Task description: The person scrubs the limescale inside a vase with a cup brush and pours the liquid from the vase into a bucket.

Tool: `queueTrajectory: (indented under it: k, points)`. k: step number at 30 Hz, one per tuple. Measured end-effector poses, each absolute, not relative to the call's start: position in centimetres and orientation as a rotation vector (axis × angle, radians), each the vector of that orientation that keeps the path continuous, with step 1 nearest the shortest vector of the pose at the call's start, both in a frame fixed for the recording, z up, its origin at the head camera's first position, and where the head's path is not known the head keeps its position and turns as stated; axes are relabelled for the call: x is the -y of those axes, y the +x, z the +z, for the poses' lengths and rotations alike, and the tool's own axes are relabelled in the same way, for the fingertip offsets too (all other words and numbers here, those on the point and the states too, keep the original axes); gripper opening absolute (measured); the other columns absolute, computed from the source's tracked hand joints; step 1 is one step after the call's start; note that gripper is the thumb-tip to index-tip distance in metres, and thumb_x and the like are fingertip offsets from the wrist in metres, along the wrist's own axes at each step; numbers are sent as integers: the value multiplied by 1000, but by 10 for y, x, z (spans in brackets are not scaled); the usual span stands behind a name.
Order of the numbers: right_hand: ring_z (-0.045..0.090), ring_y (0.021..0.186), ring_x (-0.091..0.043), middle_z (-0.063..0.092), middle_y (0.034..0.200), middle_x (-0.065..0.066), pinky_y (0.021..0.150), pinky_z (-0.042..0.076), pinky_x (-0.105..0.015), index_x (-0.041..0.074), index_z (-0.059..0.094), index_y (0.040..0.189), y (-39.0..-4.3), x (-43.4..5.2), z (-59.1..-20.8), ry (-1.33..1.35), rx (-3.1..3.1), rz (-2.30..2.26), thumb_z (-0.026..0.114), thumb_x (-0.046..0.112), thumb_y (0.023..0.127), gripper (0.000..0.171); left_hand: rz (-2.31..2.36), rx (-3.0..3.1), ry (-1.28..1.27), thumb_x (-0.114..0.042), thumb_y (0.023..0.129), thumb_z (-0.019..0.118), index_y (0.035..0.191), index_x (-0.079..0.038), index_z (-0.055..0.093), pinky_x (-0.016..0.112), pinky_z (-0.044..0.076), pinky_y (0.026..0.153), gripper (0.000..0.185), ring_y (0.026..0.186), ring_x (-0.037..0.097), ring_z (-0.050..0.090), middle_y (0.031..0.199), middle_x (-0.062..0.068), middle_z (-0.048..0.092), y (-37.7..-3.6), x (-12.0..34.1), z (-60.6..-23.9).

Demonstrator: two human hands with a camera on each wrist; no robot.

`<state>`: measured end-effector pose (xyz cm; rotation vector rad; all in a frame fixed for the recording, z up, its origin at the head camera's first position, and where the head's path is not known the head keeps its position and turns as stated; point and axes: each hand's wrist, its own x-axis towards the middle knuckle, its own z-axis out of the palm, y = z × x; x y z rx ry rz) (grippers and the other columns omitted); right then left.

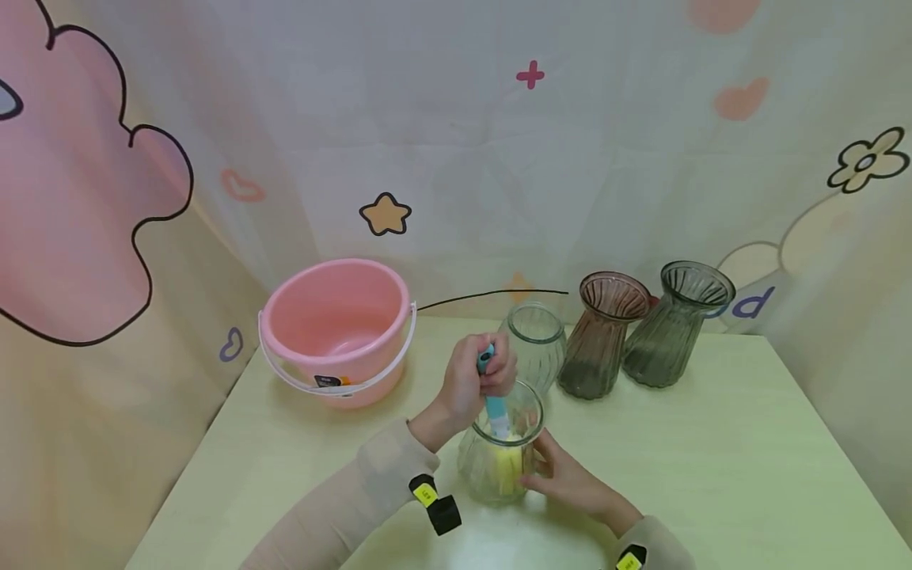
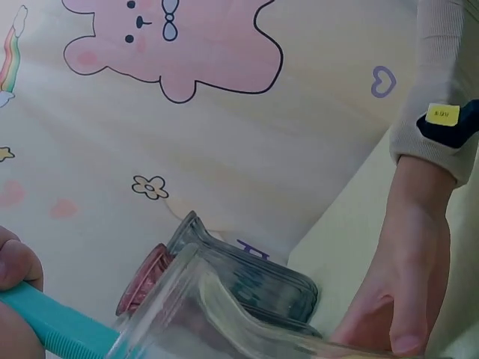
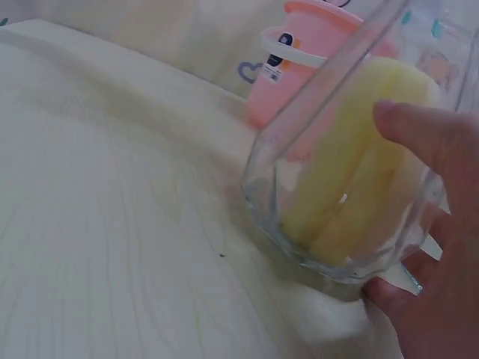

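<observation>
A clear ribbed glass vase (image 1: 499, 463) stands on the pale table (image 1: 712, 475) near its front. My right hand (image 1: 563, 475) holds the vase's side, thumb against the glass (image 3: 426, 134). My left hand (image 1: 476, 381) grips the teal handle (image 1: 492, 404) of a brush that goes down through the vase's mouth. Its yellow sponge head (image 3: 352, 172) fills the lower part of the vase. In the left wrist view the teal handle (image 2: 52, 325) crosses the vase's rim (image 2: 202, 292), with the right hand (image 2: 404, 299) beyond it.
A pink bucket (image 1: 335, 328) with a white handle stands at the back left. Behind the held vase stand a second clear vase (image 1: 534, 340), a pink-brown vase (image 1: 602, 332) and a grey-green vase (image 1: 677, 321). A patterned curtain closes off the back and sides.
</observation>
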<state>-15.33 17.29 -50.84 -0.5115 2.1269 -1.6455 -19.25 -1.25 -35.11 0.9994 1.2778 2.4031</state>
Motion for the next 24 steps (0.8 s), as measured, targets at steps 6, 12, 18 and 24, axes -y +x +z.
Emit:
queueTrajectory:
  k: [6, 12, 18, 24]
  points:
    - [25, 132, -44, 18, 148, -21, 103, 30, -53, 14, 9, 147, -156, -177, -511, -543, -2116, -1638, 64, 18, 86, 82, 2401, -1292, 997, -11, 83, 17, 56, -12, 23, 26, 10, 38, 28, 38, 11, 13, 46, -4, 19, -188, 9, -347]
    - [25, 133, -37, 20, 144, -11, 104, 31, -50, 15, 18, 143, -154, -174, -516, -562, -2165, -1681, 67, 17, 83, 78, 2384, -1280, 1078, -12, 85, 17, 56, -12, 25, 26, 10, 39, 30, 38, 12, 12, 46, -2, 18, -188, 9, -327]
    - [34, 128, -40, 23, 141, -14, 101, 34, -51, 15, 21, 140, -153, -172, -518, -513, -2215, -1700, 70, 16, 80, 77, 2350, -1235, 1138, -13, 86, 14, 55, -14, 27, 28, 9, 39, 33, 38, 12, 13, 45, -4, 20, -191, 15, -290]
    - [33, 129, -44, 22, 141, -16, 101, 34, -53, 15, 23, 137, -152, -169, -518, -438, -2242, -1686, 72, 16, 78, 77, 2331, -1170, 1240, -15, 85, 14, 56, -15, 28, 27, 9, 39, 33, 37, 12, 13, 46, -3, 19, -189, 21, -249]
